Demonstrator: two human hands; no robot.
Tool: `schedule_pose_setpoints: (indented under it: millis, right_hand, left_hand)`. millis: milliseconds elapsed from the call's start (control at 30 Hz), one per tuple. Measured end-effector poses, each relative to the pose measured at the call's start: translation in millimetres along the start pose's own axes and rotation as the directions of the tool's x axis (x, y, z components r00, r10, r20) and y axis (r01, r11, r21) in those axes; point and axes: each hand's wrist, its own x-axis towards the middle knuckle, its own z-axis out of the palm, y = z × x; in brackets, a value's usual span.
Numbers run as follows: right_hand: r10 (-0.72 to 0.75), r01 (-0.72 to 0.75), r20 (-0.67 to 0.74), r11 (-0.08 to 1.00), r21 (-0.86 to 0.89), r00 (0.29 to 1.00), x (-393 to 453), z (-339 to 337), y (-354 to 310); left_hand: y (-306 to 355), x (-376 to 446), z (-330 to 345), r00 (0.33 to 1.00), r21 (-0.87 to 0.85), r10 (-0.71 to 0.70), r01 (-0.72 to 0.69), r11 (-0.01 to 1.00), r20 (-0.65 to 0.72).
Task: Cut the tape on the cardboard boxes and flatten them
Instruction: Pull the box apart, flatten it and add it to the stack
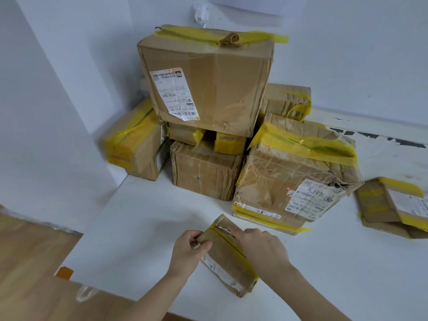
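Head view is showing a small cardboard box point(228, 258) lying near the table's point(129, 228) front edge, with yellow tape point(234, 245) running along its top seam. The left hand point(186, 251) is pinching the box's left edge, while the right hand point(259, 249) is curling over the seam, seemingly gripping a small cutter point(225, 230) whose tip is meeting the tape. The box is looking light, creased and easily crushed, so bracing it by its side walls seems wisest. Behind, toward the table's back corner, a pile of taped boxes point(208, 89) is standing untouched. The blade itself is mostly hidden under the right fingers, and another box point(393, 207) is being cut off at the right edge.
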Motion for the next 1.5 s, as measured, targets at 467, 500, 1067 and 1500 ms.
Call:
schedule_pose_setpoints:
  millis: [467, 500, 1067, 1500]
  right_hand:
    - [-0.099, 0.099, 0.006, 0.985, -0.139, 0.995, 0.6, -10.6, -11.8]
    - [-0.116, 0.116, 0.009, 0.982, -0.153, 0.993, -1.2, -10.5, -11.2]
    - [-0.116, 0.165, 0.193, 0.951, -0.261, 0.974, -24.0, -16.2, 5.4]
    - [-0.140, 0.198, 0.243, 0.952, -0.235, 0.960, -64.7, -5.1, 41.7]
  left_hand:
    - [-1.1, -1.1, 1.5, 1.000, -0.015, 0.000, -0.001, 1.000, -0.006]
    - [-0.2, -1.2, 1.6, 1.000, -0.002, 0.002, -0.002, 1.000, -0.004]
    - [8.0, -2.8, -0.2, 0.947, 0.579, 0.251, -0.320, 0.750, 0.200]
    - [-3.1, 19.2, -0.2, 0.676, 0.588, 0.399, -0.736, 0.336, 0.619]
